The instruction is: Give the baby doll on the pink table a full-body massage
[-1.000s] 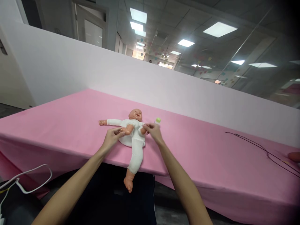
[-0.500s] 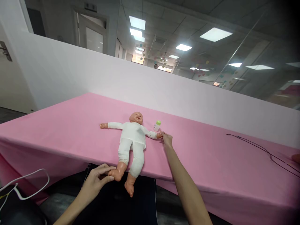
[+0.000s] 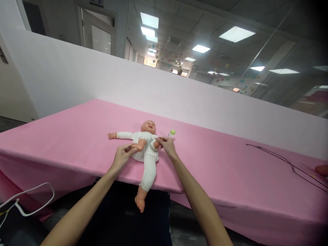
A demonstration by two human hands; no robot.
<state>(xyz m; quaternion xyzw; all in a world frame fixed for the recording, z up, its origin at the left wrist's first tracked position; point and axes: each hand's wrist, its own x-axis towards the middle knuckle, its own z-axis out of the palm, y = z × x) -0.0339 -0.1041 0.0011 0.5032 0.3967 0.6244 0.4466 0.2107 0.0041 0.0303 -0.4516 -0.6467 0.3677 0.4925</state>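
Observation:
A baby doll (image 3: 151, 167) in a white suit lies on its back on the pink-covered table (image 3: 205, 164). My left hand (image 3: 123, 154) is closed on one of its feet, with that leg bent up over the doll's belly. In my right hand (image 3: 166, 144) is the doll's hand, drawn in beside its chest. The doll's other arm stretches out to the left, and its other leg hangs over the table's front edge. Just behind my right hand stands a small bottle with a green cap (image 3: 172, 132), its lower part hidden.
Thin black cables (image 3: 276, 156) run over the table's right side. An orange-brown object (image 3: 321, 170) shows at the right edge. White cable (image 3: 36, 188) loops at the lower left. A low white wall (image 3: 143, 89) stands behind the table.
My left hand has lifted the doll's foot up and folded the leg over its belly. My right hand has brought the doll's hand leftward to its chest, partly covering the bottle.

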